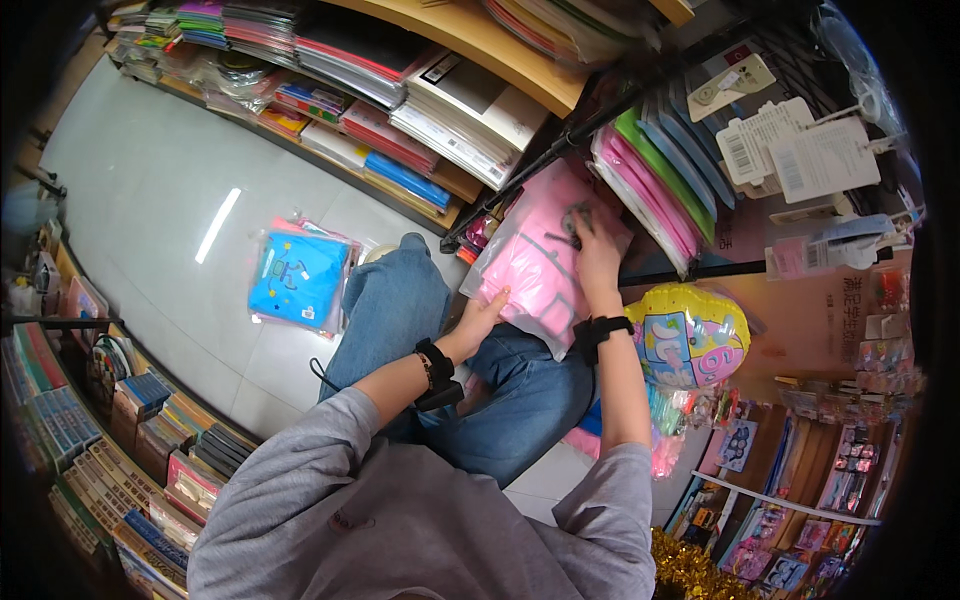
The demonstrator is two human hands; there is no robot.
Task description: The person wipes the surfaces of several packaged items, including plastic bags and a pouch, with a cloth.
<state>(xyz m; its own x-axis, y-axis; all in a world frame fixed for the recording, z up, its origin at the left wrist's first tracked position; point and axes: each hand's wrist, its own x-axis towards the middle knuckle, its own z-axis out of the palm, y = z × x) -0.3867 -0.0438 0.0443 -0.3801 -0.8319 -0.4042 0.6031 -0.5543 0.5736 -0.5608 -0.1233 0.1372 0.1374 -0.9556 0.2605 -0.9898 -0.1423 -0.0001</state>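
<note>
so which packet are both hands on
The large pink packet with grey markings: the left hand is at its left edge, the right hand on its upper right. The blue packet lies farther left, touched by neither.

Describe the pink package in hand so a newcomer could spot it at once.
Start at the person's blue jeans. To their upper right, the left hand and right hand are both on a pink package. Unlike the pink, green and blue row to its right, it shows grey lines across its face.

yellow balloon (692,337) | gold tinsel (700,568), lower right | white tags (823,160), upper right | shelved books (112,468), lower left
</note>
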